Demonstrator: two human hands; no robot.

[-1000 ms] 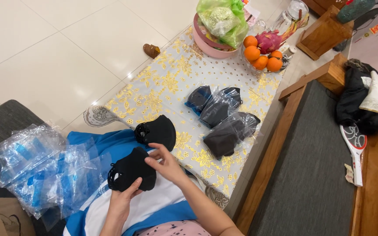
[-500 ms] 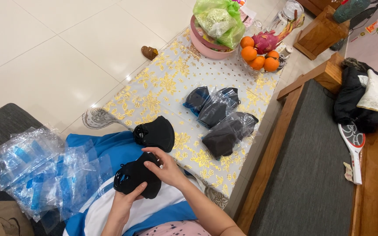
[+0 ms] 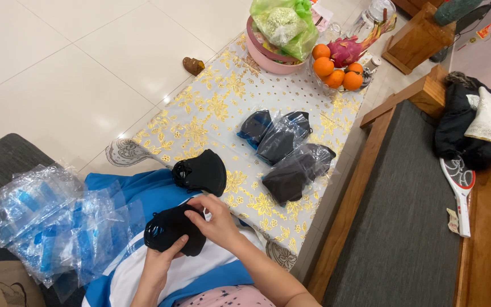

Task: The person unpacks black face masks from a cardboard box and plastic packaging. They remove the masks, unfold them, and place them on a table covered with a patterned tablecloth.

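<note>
A black cloth face mask lies over my lap, held from below by my left hand. My right hand pinches its upper right edge. Another black mask rests on the near edge of the table, just above my hands. Three bagged dark masks in clear plastic lie together in the middle of the table with the gold-flowered cloth.
A heap of empty clear and blue plastic bags sits at my left on the grey seat. A pink bowl with green bags, oranges and a dragon fruit stand at the table's far end. A wooden bench with grey cushion runs along the right.
My hands have drawn the black mask down toward my lap and turned it; the right hand shifted from its top to its right edge. The view moved slightly.
</note>
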